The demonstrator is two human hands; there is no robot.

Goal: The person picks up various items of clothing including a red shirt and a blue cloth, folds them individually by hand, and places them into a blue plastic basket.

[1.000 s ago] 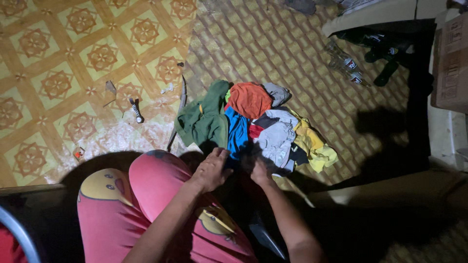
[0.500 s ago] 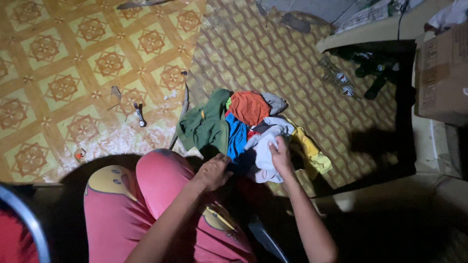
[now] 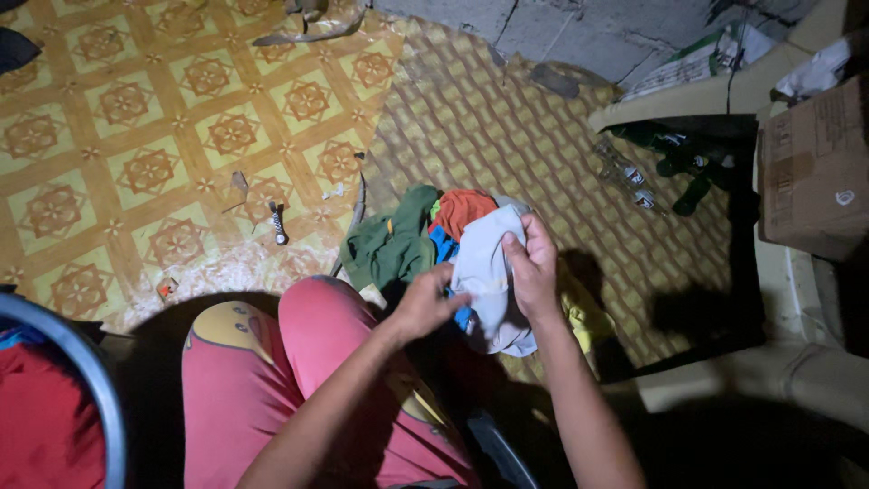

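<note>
A pale grey garment hangs lifted above a pile of clothes on the floor. My right hand grips its upper right edge. My left hand pinches its lower left side. Under and behind it lie a green garment, an orange one, a blue one and a yellow one. My legs in pink trousers fill the lower left.
Patterned yellow floor covering spreads to the left, with a small dark tool on it. Glass bottles lie at the right beside a cardboard box. A round rim and red cloth sit at the bottom left.
My right hand reached into the pile, took the pale grey garment and raised it. My left hand came up to its lower edge. The view moved closer.
</note>
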